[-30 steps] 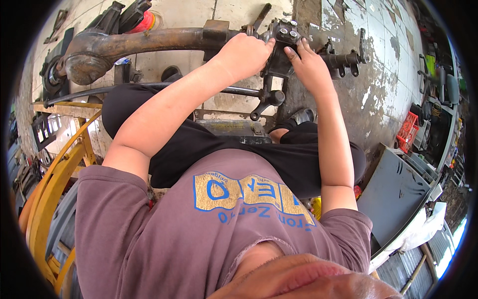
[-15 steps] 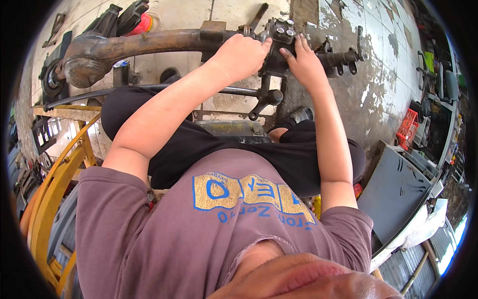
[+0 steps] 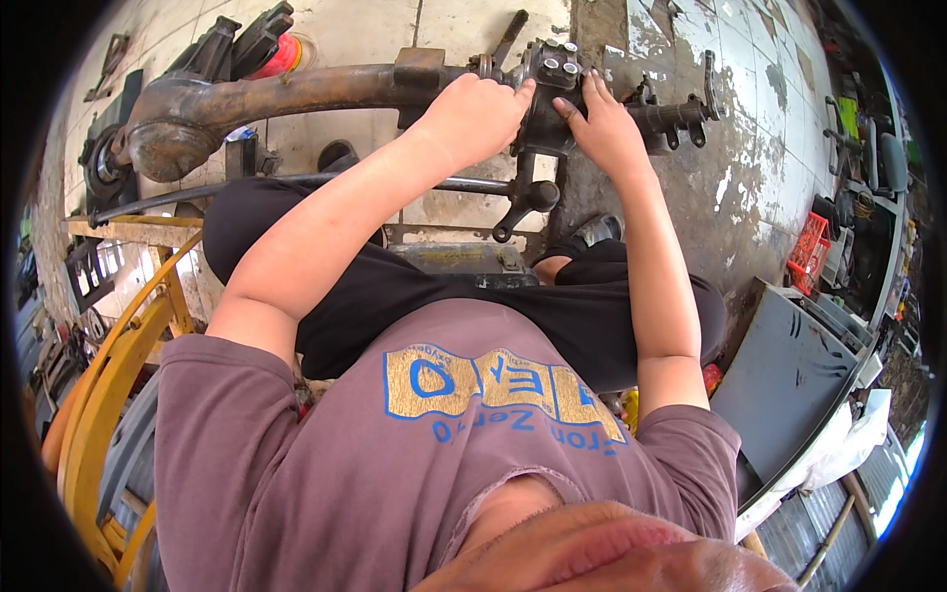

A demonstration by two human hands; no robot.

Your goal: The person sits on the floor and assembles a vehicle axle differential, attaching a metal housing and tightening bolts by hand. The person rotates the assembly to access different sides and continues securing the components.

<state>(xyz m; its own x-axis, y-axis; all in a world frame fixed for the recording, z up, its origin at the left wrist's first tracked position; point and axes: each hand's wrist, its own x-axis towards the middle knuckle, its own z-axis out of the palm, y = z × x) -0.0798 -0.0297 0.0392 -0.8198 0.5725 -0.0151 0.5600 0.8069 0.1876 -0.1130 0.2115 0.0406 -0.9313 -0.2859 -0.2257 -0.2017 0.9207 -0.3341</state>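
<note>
Frame (image 3: 104, 395), yellow, far left, outside my left arm (image 3: 340, 222). Axle housing (image 3: 296, 91), rust-brown, one, swelling into a differential bulge (image 3: 170, 148) toward its left end; long axis crosswise before me, tipped slightly, right end farther off. Tie rod (image 3: 473, 185), dark, slender, on my side of the housing, roughly parallel, passing under my left forearm. Left hand (image 3: 478, 111), mine: fingers curled, index finger reaching to the left flank of the steering knuckle; whether the curled fingers grip anything beneath, I cannot tell. Steering knuckle (image 3: 545, 123), blackened, one, located at the housing's right end, directly between my hands: to the right of the left, to the left of the right, its longer dimension running away from me, across the housing's line. Neither hand clearly nearer. Bolts (image 3: 550, 66), four, bright-headed, on its far part. Steering arm (image 3: 538, 195), at its near side, meeting the tie rod. Right hand (image 3: 609, 128), mine: spread, thumb apart from fingers, thumb tip against the knuckle, fingertips along its right edge, closed around nothing. Spindle tube (image 3: 666, 119), bracketed, extending rightward past that hand. Crate (image 3: 809, 255), red, slatted, far right, well apart.
</note>
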